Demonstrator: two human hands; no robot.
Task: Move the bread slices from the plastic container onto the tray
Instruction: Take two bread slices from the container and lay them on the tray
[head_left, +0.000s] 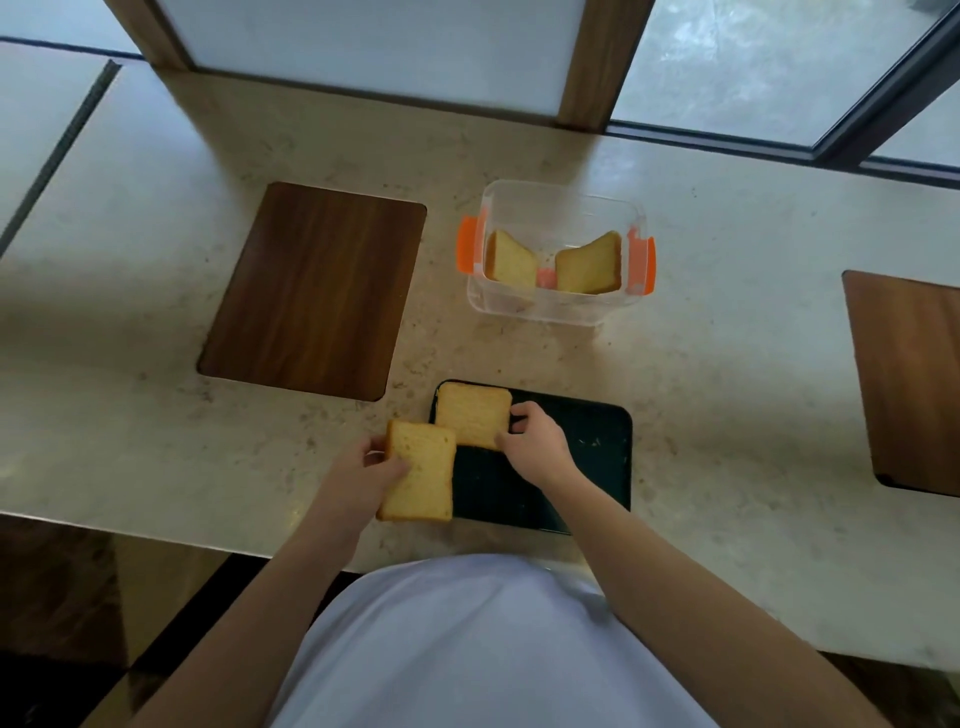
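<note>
A dark rectangular tray (587, 457) lies near the counter's front edge. My right hand (532, 441) grips the right edge of a bread slice (471, 413) that rests on the tray's far left corner. My left hand (371, 470) holds a second bread slice (421, 470) at the tray's left edge, overlapping the first slice's near corner. Behind the tray stands a clear plastic container (558, 208) with orange latches. Inside it two more slices lean against the walls, one at the left (509, 262), one at the right (592, 265).
A dark wooden inset panel (311, 291) sits in the pale stone counter to the left of the container. Another wooden panel (914, 379) is at the far right. A frosted window with wooden posts (597, 62) runs along the counter's back edge.
</note>
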